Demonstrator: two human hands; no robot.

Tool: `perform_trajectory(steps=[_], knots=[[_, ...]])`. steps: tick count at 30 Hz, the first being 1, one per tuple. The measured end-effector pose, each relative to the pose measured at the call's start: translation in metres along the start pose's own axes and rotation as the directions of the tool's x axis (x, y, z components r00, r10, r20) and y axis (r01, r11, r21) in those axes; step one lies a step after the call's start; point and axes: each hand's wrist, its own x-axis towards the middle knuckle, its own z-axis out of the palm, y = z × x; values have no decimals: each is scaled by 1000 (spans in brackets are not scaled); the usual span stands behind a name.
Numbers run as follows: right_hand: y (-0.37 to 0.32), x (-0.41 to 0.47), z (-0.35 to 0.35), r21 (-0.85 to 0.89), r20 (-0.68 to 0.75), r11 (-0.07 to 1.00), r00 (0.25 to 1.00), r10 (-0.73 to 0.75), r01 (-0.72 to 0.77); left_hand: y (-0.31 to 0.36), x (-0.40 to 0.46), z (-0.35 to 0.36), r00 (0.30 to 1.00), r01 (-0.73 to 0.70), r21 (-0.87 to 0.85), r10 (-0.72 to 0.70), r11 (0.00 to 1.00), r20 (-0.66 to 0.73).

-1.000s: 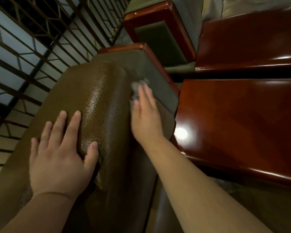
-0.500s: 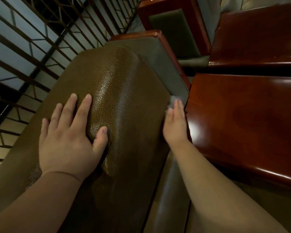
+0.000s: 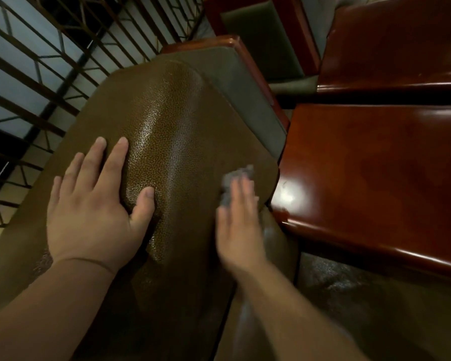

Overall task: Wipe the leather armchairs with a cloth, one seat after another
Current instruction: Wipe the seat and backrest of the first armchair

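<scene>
The brown leather armchair's backrest top [image 3: 172, 121] fills the middle of the head view, shiny and grained. My left hand [image 3: 94, 204] lies flat on its left side, fingers straight and spread. My right hand [image 3: 238, 225], blurred by motion, presses a small grey cloth [image 3: 236, 182] against the backrest's right edge with straight fingers; only the cloth's upper part shows past the fingertips. A second armchair's grey-green padded side with a red-brown wooden frame [image 3: 248, 82] stands just behind.
A glossy red-brown wooden tabletop [image 3: 375, 178] borders the chair on the right, another one [image 3: 391, 45] behind it. A metal window grille [image 3: 37, 74] runs along the left. A further chair panel [image 3: 261, 35] sits at the top.
My right hand with the cloth slid from the backrest's upper middle to its right edge, then back inward and down the leather. My left hand stays flat on the backrest.
</scene>
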Motion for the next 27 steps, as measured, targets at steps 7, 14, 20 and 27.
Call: perform_trajectory(steps=[7, 14, 20, 27], knots=[[33, 60, -11, 164, -18, 896, 907, 420, -412, -3, 3, 2, 1000, -7, 2, 7, 1000, -9], [-89, -50, 15, 188, 23, 958, 974, -224, 216, -7, 3, 3, 999, -35, -36, 34, 999, -26], [9, -29, 7, 37, -37, 917, 917, 398, -397, -12, 4, 9, 998, -48, -15, 47, 999, -44], [-141, -69, 11, 137, 67, 988, 995, -76, 66, -12, -1, -1, 997, -53, -55, 55, 997, 45]])
